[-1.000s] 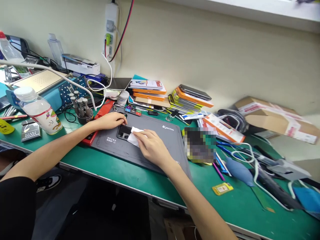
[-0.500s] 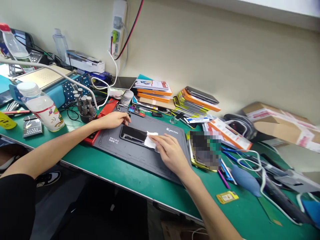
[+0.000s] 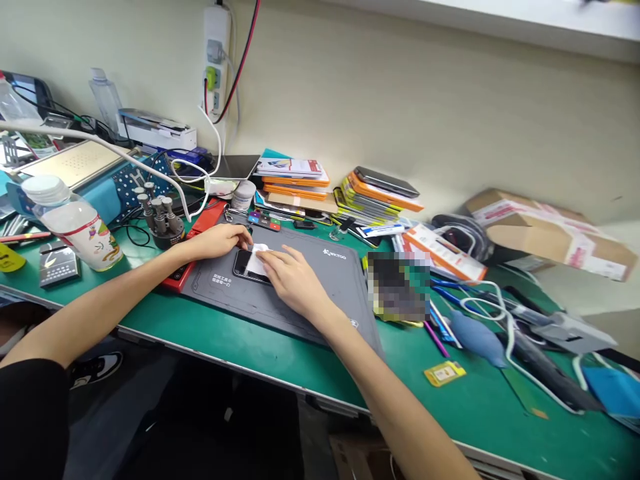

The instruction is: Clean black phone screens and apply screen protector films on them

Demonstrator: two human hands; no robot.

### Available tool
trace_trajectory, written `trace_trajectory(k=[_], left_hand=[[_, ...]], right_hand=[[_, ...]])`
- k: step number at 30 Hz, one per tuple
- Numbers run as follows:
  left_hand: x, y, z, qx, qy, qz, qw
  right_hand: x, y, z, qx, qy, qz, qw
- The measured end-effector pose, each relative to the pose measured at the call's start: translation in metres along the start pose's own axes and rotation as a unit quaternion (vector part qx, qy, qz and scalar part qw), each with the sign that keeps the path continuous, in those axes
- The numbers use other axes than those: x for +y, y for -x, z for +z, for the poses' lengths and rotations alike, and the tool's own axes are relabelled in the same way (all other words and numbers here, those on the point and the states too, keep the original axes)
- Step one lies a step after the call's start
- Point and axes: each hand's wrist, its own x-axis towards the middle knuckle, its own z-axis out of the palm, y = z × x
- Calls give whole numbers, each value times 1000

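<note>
A black smartphone [image 3: 241, 264] lies screen up on the grey work mat [image 3: 300, 313]. My right hand [image 3: 293, 277] presses a white tissue [image 3: 256, 264] onto its screen, fingers together over the tissue. Tissue and hand cover most of the phone. At the phone's upper left edge rests my left hand [image 3: 225, 241], its fingers curled; whether they grip the phone or something small there I cannot make out.
A screwdriver stand [image 3: 163, 223] and a drink bottle [image 3: 83, 227] stand on the left. Behind the mat are stacks of boxes [image 3: 295, 180]. To the right lie a blue air blower [image 3: 477, 339], a yellow packet [image 3: 445, 373], cables and a cardboard box [image 3: 545, 230].
My right hand has slid the tissue left along the phone, from its right end towards its left end. The left hand stays at the phone's edge. The camera view has shifted slightly.
</note>
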Motion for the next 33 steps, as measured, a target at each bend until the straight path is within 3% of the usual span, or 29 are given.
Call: trace_trajectory(k=[7,21,26,33], left_hand=[[0,0,4,-6,-2,-20,1000],[8,5,4,-1,-28,-11,1000],[7,4,5,-4,-27,-9,1000],[6,4,2,-10,-41,-8,999]], right_hand=[[56,72,-14,33,-5,44,998],[52,85,-14,63,-77,23,995],[52,74,-16,39,-64,2,997],[22,17,-8,-2,-23,-35,999]])
